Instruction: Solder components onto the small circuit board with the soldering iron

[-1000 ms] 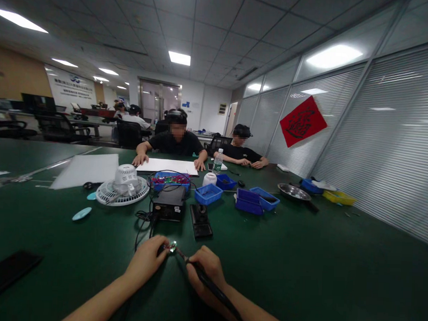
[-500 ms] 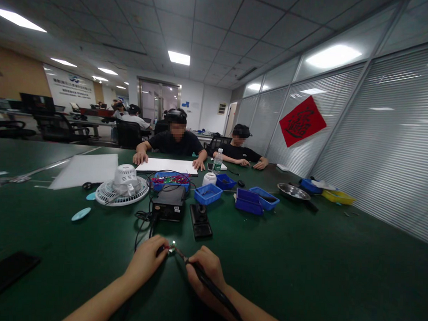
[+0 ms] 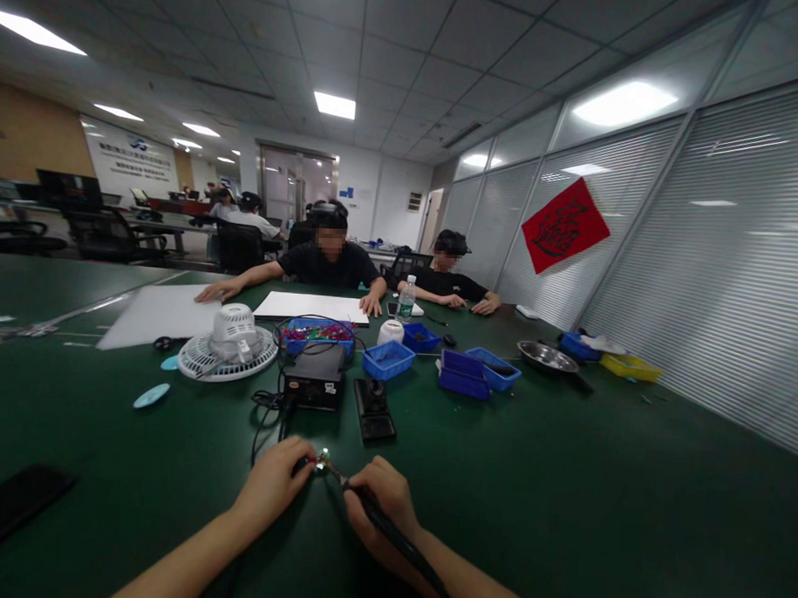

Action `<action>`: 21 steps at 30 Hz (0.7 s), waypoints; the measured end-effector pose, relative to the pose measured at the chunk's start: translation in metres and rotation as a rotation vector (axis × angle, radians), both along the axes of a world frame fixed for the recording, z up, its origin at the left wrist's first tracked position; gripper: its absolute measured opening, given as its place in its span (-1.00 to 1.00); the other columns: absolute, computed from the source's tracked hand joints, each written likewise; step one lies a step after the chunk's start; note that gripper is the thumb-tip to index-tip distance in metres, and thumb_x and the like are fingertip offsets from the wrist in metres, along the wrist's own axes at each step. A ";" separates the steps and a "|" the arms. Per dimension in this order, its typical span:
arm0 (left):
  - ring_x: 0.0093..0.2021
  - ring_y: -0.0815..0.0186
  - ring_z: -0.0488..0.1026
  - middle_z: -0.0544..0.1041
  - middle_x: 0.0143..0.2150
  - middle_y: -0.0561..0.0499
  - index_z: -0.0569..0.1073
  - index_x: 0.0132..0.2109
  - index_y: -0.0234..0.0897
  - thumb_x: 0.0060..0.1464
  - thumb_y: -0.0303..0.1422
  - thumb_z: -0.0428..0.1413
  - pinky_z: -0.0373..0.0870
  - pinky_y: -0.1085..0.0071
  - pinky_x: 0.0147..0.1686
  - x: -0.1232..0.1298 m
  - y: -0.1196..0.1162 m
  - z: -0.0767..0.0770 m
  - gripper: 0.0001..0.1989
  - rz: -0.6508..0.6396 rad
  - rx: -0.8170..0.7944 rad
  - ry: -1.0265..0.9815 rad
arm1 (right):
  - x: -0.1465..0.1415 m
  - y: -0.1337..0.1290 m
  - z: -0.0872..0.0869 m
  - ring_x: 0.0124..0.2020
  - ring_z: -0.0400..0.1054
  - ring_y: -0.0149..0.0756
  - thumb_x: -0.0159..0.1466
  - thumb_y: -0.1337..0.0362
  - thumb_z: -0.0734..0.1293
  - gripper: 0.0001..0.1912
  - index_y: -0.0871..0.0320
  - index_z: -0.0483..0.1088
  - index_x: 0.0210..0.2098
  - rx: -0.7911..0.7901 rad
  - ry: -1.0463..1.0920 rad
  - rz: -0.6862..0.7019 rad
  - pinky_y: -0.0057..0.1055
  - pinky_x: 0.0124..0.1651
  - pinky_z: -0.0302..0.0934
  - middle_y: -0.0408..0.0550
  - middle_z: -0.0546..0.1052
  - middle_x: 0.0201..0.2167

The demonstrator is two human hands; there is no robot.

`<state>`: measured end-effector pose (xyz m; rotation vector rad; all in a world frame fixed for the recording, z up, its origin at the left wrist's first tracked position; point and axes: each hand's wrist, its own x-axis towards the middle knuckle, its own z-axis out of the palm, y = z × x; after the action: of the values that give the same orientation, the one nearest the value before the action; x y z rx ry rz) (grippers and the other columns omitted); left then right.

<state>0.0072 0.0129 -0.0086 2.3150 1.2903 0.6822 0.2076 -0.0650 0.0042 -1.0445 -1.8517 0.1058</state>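
My left hand (image 3: 276, 478) is closed in a pinch on a small circuit piece (image 3: 322, 459) with red wire at its edge, low in the middle of the view. My right hand (image 3: 384, 505) is wrapped round a black soldering iron (image 3: 400, 543), and the iron's tip meets or nearly meets the small piece; the exact contact is too small to tell. Beyond my hands stand a black soldering station (image 3: 315, 379) with cables and a black iron stand (image 3: 374, 411).
A white fan part (image 3: 231, 345) sits at the left, a dark phone (image 3: 18, 504) nearer. Blue trays (image 3: 388, 361), a bottle (image 3: 406, 299) and a metal bowl (image 3: 547, 356) stand farther back. Two people sit across the green table (image 3: 562, 497).
The person across has moved one hand from the white board leftward onto the translucent sheet, which has shifted slightly. My hands have barely moved.
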 end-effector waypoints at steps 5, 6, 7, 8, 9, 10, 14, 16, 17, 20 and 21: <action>-0.21 0.29 0.43 0.49 -0.29 0.04 0.47 -0.32 -0.21 0.08 -0.40 0.01 0.28 0.41 -0.17 0.000 0.001 -0.001 -0.86 0.012 0.002 0.003 | 0.000 0.000 0.001 -0.51 0.25 -0.32 0.14 0.34 0.27 -0.94 0.11 0.35 -0.45 -0.040 0.024 -0.012 -0.45 -0.43 0.11 -0.15 0.36 -0.58; -0.21 0.29 0.43 0.49 -0.29 0.04 0.46 -0.32 -0.21 0.08 -0.40 0.01 0.28 0.41 -0.17 0.000 0.001 0.000 -0.86 0.013 0.002 0.000 | 0.000 0.000 0.002 -0.51 0.25 -0.33 0.15 0.34 0.27 -0.94 0.11 0.36 -0.46 -0.057 0.035 -0.019 -0.45 -0.43 0.11 -0.15 0.36 -0.58; -0.22 0.29 0.43 0.49 -0.29 0.04 0.46 -0.33 -0.21 0.08 -0.39 0.01 0.28 0.41 -0.17 0.001 0.001 0.000 -0.87 0.015 0.002 -0.003 | 0.001 0.000 0.002 -0.51 0.25 -0.34 0.15 0.34 0.27 -0.93 0.12 0.36 -0.46 -0.074 0.048 -0.025 -0.46 -0.43 0.11 -0.16 0.35 -0.57; -0.22 0.29 0.43 0.49 -0.30 0.04 0.46 -0.33 -0.22 0.08 -0.38 0.01 0.28 0.41 -0.17 0.001 0.001 0.001 -0.87 0.016 0.002 -0.005 | 0.001 -0.001 0.003 -0.51 0.25 -0.35 0.16 0.34 0.27 -0.92 0.12 0.36 -0.47 -0.089 0.059 -0.031 -0.46 -0.43 0.11 -0.16 0.35 -0.56; -0.22 0.29 0.43 0.50 -0.30 0.03 0.46 -0.33 -0.22 0.09 -0.38 0.01 0.28 0.41 -0.18 0.001 0.001 0.001 -0.87 0.019 0.002 -0.007 | 0.001 -0.001 0.003 -0.52 0.25 -0.35 0.16 0.34 0.27 -0.92 0.13 0.36 -0.47 -0.099 0.069 -0.036 -0.46 -0.44 0.11 -0.16 0.34 -0.56; -0.23 0.29 0.43 0.50 -0.30 0.03 0.46 -0.33 -0.22 0.09 -0.37 0.01 0.28 0.41 -0.18 0.001 0.000 0.002 -0.86 0.022 0.002 -0.008 | 0.001 -0.001 0.004 -0.52 0.25 -0.36 0.16 0.34 0.28 -0.91 0.13 0.37 -0.48 -0.106 0.075 -0.037 -0.47 -0.44 0.11 -0.17 0.34 -0.57; -0.23 0.29 0.43 0.50 -0.30 0.03 0.46 -0.33 -0.22 0.08 -0.37 0.01 0.28 0.41 -0.18 0.002 -0.002 0.005 -0.86 0.024 -0.011 -0.003 | 0.002 -0.002 0.006 -0.53 0.24 -0.37 0.16 0.32 0.28 -0.91 0.13 0.37 -0.47 -0.108 0.075 -0.036 -0.47 -0.46 0.10 -0.18 0.33 -0.57; -0.23 0.29 0.43 0.50 -0.30 0.04 0.46 -0.34 -0.22 0.09 -0.37 0.01 0.28 0.41 -0.18 0.002 -0.003 0.006 -0.86 0.023 -0.013 -0.004 | 0.002 -0.003 0.008 -0.53 0.24 -0.37 0.17 0.32 0.28 -0.90 0.13 0.37 -0.48 -0.105 0.076 -0.035 -0.47 -0.46 0.10 -0.17 0.33 -0.57; -0.23 0.29 0.43 0.50 -0.31 0.04 0.46 -0.34 -0.22 0.09 -0.36 0.01 0.28 0.41 -0.18 0.002 -0.003 0.007 -0.86 0.023 -0.013 -0.004 | 0.001 -0.003 0.009 -0.54 0.24 -0.37 0.17 0.32 0.28 -0.89 0.13 0.37 -0.48 -0.106 0.078 -0.035 -0.47 -0.46 0.10 -0.17 0.33 -0.57; -0.22 0.28 0.43 0.50 -0.29 0.03 0.46 -0.34 -0.21 0.09 -0.35 0.01 0.28 0.40 -0.18 0.002 -0.002 0.007 -0.86 0.024 -0.015 -0.002 | 0.001 -0.003 0.010 -0.54 0.23 -0.36 0.18 0.30 0.27 -0.88 0.12 0.36 -0.49 -0.099 0.080 -0.035 -0.47 -0.46 0.10 -0.17 0.33 -0.59; -0.22 0.28 0.43 0.50 -0.29 0.03 0.46 -0.34 -0.21 0.09 -0.35 0.01 0.28 0.40 -0.18 0.002 -0.002 0.007 -0.86 0.025 -0.015 0.000 | 0.000 -0.004 0.011 -0.54 0.23 -0.36 0.18 0.30 0.27 -0.87 0.12 0.36 -0.50 -0.096 0.080 -0.033 -0.47 -0.46 0.10 -0.17 0.33 -0.59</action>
<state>0.0096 0.0106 -0.0016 2.2900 1.3218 0.6785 0.2079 -0.0685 0.0148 -1.1210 -1.7713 0.2160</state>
